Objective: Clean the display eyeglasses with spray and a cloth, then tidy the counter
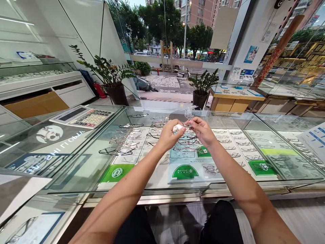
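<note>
Above a glass display counter (142,176), both my hands are raised together. My left hand (169,135) pinches a small white cloth or wipe (177,127) between thumb and fingers. My right hand (202,130) grips a pair of thin clear-rimmed glasses (189,113), whose lenses stand up just above my fingertips. The white piece touches the frame near the right hand. Under the glass lie rows of several spectacle frames on white trays (132,137) with green brand cards (185,172).
A white calculator (82,117) lies on the counter at the left. Two potted plants (113,76) (201,86) stand beyond the counter by the shop window. Another glass case (286,145) extends right; my dark-trousered knees (218,220) are below the counter edge.
</note>
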Motion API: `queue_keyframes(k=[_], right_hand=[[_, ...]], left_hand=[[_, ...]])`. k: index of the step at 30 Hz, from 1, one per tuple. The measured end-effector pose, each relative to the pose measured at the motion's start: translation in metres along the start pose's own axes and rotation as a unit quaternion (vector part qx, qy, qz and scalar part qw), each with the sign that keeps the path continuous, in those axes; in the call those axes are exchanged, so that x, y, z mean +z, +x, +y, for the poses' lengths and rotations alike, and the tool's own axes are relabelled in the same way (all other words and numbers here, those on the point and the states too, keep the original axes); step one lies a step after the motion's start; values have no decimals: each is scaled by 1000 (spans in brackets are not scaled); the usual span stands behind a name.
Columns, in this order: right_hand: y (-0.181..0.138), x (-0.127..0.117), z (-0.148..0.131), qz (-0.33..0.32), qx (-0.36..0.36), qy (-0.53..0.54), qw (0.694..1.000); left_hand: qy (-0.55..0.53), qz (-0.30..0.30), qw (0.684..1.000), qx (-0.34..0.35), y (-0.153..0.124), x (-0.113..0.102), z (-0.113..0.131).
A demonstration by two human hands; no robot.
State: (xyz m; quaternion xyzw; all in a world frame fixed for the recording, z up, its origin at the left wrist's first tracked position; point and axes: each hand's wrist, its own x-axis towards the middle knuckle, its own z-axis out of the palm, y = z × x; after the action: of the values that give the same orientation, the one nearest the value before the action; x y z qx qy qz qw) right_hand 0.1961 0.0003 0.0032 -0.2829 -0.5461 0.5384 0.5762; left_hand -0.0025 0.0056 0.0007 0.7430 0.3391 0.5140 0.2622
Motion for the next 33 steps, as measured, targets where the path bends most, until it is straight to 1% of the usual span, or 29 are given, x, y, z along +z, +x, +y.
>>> queue_keyframes(k=[2, 6, 13, 15, 18, 20, 22, 24, 26, 29, 31, 33], right_hand=[[0, -1, 1, -3, -4, 9, 1000], [1, -1, 1, 5, -12, 10, 1000], [-1, 4, -2, 8, -12, 3, 1000], [-1, 5, -4, 5, -11, 4, 1000], [1, -1, -8, 29, -10, 18, 999], [3, -8, -11, 51, -15, 35, 998], [5, -16, -13, 68, -24, 53, 996], [8, -22, -15, 81, -31, 64, 994], [9, -27, -15, 91, -35, 64, 993], [11, -32, -14, 99, -35, 59, 993], [12, -35, -14, 99, -32, 59, 993], [12, -36, -13, 96, -33, 61, 993]], left_hand=[[12, -4, 1000, 0, 0, -1, 0], [47, -32, 998, 2, 0, -2, 0], [82, -35, 996, 5, -1, 0, -1], [59, -27, 998, 0, -1, -1, 2], [-45, -36, 998, -36, 0, -4, 6], [-134, -66, 986, -74, 1, -7, 9], [-216, -98, 965, -113, 2, -9, 11], [-270, -133, 943, -142, 1, -9, 14], [-279, -171, 934, -146, 0, -8, 16], [-249, -238, 932, -111, -3, -6, 19], [-229, -299, 922, -95, -6, -5, 20], [-203, -367, 903, -94, -9, -2, 19]])
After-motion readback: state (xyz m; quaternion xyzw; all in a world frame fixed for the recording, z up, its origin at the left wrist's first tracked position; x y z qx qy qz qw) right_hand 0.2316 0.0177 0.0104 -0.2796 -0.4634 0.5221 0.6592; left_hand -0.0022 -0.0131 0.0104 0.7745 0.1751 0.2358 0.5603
